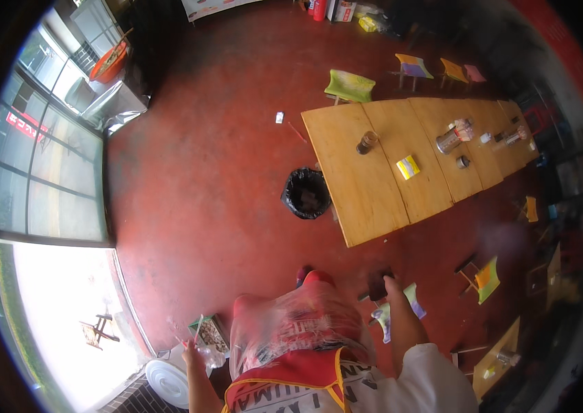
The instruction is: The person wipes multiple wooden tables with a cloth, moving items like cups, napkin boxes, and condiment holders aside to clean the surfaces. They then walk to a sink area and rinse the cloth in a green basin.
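My left hand (189,352) is low on the left, its fingers closed around thin red and white strips. A crumpled clear plastic piece (211,357) hangs beside it; whether the strips belong to it I cannot tell. Just beyond lies a green-edged box (211,331) with brownish contents. On the other side my right hand (390,285) grips a dark object (379,285), too blurred to name. Folding stools with patterned cloth seats (383,321) stand beneath that arm. A clear plastic sheet (296,315) covers my lap over red cloth.
Ahead on the right stands a long wooden table (374,206) with a brown jar (367,143), a yellow packet (408,167) and a metal chopstick holder (449,141). A black-lined bin (306,193) touches its near end. A white lid (167,383) is at left, near the bright doorway (64,294).
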Tool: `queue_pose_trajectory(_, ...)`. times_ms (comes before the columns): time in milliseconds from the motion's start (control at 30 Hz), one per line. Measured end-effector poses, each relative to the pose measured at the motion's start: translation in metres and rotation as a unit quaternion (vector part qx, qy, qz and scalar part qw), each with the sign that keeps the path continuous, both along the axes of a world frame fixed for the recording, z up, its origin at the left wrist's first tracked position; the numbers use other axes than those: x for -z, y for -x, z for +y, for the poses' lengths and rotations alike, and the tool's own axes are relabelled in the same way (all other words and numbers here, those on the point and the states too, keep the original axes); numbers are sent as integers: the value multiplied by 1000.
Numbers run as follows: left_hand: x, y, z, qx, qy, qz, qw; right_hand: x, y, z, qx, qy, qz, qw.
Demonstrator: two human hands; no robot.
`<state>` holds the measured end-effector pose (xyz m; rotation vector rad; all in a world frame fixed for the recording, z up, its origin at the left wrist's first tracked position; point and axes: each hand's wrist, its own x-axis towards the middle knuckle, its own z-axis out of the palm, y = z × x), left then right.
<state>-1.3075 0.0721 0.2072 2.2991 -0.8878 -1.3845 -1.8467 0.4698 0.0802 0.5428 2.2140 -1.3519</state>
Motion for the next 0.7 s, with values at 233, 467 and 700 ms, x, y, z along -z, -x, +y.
queue_pose_trajectory(233,24,-6,-83,75,-107,-202,971,-7,101,-137,88,-52,-52,993)
queue_pose_trajectory(467,97,121,-390,133,-17,0,991,-28,98,-246,209,-29,-29,977)
queue_pose_trajectory(700,41,510,-587,468,28,-65,881,50,94,-256,374,-31,-10,927)
